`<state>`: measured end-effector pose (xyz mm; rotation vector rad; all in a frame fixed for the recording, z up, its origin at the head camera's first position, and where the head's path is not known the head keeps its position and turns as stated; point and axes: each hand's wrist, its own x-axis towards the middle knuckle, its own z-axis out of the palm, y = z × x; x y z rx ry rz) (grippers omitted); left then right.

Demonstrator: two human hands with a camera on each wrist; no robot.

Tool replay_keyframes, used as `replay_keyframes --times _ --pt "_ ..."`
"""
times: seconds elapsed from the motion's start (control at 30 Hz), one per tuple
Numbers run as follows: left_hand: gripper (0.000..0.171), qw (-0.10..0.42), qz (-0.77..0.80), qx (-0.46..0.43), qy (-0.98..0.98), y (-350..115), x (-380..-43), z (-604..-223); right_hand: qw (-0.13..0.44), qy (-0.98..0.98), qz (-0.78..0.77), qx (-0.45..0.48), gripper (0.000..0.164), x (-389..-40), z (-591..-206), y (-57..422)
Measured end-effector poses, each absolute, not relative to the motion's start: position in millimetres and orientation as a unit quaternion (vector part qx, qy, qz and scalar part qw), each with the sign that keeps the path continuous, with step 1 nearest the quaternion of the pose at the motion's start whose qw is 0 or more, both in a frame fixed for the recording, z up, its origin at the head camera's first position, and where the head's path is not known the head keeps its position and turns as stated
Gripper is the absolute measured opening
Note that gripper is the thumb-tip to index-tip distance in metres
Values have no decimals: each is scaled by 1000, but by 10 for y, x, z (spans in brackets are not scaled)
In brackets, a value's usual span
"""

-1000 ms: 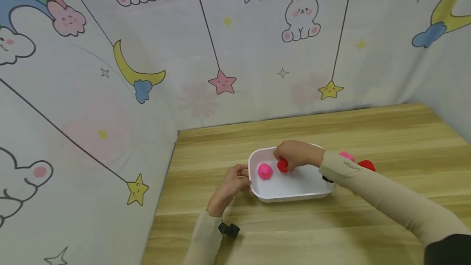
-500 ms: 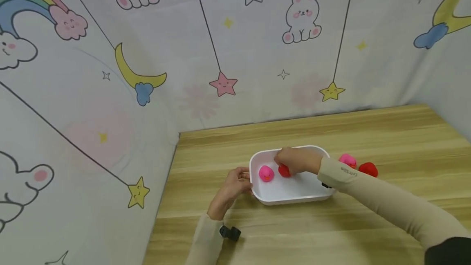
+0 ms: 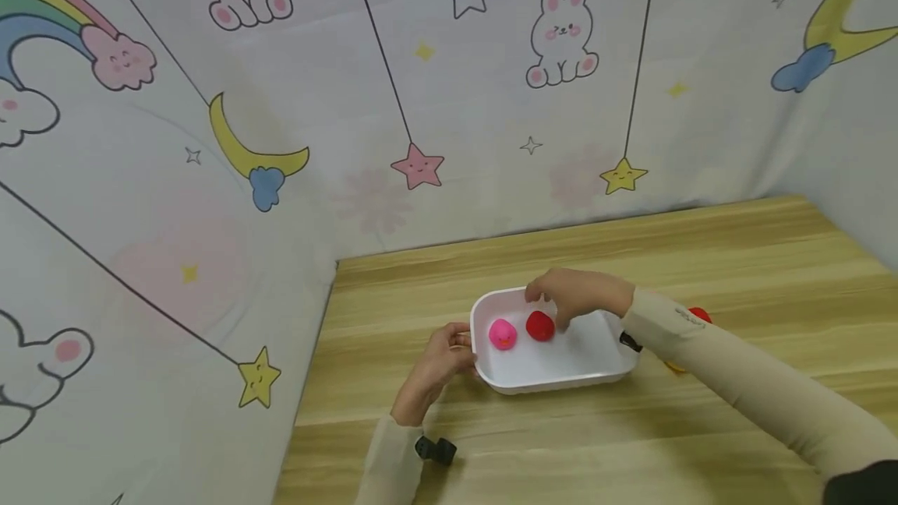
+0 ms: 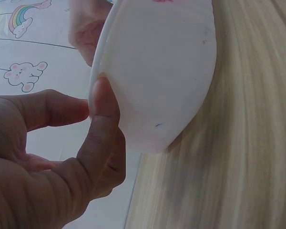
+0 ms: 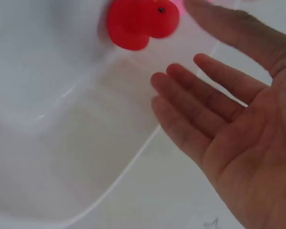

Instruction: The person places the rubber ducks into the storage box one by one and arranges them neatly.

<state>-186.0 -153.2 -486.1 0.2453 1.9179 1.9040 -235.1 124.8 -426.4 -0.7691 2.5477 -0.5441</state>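
While the right hand's fingers [image 5: 193,107] are parted and loosely extended, the red duck [image 3: 540,326] lies outside their grasp, just beside the thumb. In the right wrist view the duck sits at the top centre, its dark eye showing, with the thumb at the upper right beside its head; whether the thumb tip touches it I cannot tell. In the head view the right hand [image 3: 584,291] arches over the upper part of the white tray [image 3: 557,365], right of centre in the frame, and the duck rests on the tray's floor below and to the left of the palm. The pink duck [image 3: 503,334] is in the tray too, near its left end and a little apart from the red one. At that left end the left hand [image 3: 438,358] grips the tray, its thumb pressed to the outer wall and a finger at the rim. Farther out, a black wrist device [image 3: 436,450] sits by the left sleeve [image 3: 389,458]. The right sleeve [image 3: 744,369], crossing from the lower right, partly hides a red object [image 3: 700,314] and an orange-yellow piece [image 3: 675,367]. Beneath everything is the wood-grain table [image 3: 561,450]; a pale cloth [image 3: 491,111] printed with stars, moons and rabbits fills the upper frame.
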Motion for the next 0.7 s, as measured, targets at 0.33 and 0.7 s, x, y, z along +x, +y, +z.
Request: replay_keyframes --times 0.33,0.7 --pt "56 216 683 96 691 -1548 -1859 -4852 190 894 -322 -248 57 -2348 -4173 1729" --pt "57 215 685 87 690 -1526 -1865 -4861 129 893 -386 -194 65 -2254 -4210 2295"
